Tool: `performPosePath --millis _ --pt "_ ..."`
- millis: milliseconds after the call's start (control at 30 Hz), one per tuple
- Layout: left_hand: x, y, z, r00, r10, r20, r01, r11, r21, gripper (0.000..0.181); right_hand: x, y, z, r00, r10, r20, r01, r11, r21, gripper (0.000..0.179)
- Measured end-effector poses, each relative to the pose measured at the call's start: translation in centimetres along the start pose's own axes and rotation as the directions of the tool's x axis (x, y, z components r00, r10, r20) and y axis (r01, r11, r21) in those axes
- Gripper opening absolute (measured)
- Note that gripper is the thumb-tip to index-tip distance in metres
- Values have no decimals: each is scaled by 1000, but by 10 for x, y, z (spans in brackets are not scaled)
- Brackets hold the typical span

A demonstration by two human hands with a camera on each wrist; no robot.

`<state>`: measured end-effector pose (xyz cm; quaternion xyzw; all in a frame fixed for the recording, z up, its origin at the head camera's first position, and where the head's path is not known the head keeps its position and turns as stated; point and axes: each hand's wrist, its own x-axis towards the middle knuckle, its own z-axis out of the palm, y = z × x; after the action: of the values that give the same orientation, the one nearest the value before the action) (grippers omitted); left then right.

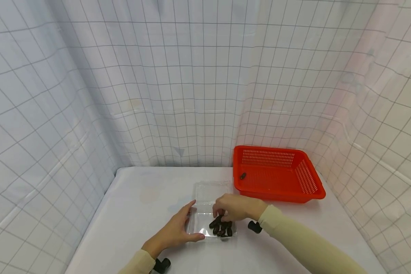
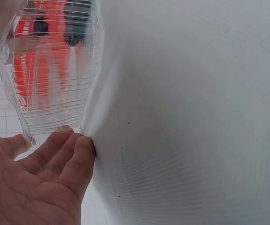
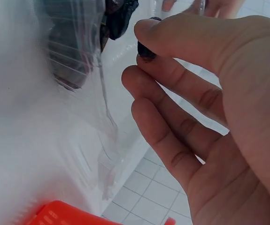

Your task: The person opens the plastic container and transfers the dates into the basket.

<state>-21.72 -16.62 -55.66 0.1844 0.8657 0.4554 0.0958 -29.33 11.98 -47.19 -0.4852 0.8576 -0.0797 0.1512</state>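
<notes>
A clear plastic box, its lid folded open behind it, lies on the white table. Several dark, oval dates are heaped in its right part. My left hand spreads around the box's left side, with fairly straight fingers touching the wall and the thumb near its front edge. Over the heap, my right hand pinches one date between thumb and forefinger. The other fingers of that hand are loosely bent and hold nothing, as the right wrist view shows.
A red slotted plastic basket stands at the back right of the table, behind my right forearm. One dark date lies at its left side. White gridded curtains enclose the table at the back and both sides.
</notes>
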Motion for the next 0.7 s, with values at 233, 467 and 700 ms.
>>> performPosePath --millis 233,467,700 --pt "0 1 -1 1000 1 -1 -1 1000 11 133 -6 5 -6 998 -22 -66 22 1000 9 20" --pt "2 1 -2 1000 14 -12 -14 1000 20 133 -12 10 -14 994 1 -111 -1 1000 4 19" --pt "0 1 -3 1000 -6 -3 6 1000 17 132 -19 15 -23 990 3 -144 4 999 47 20"
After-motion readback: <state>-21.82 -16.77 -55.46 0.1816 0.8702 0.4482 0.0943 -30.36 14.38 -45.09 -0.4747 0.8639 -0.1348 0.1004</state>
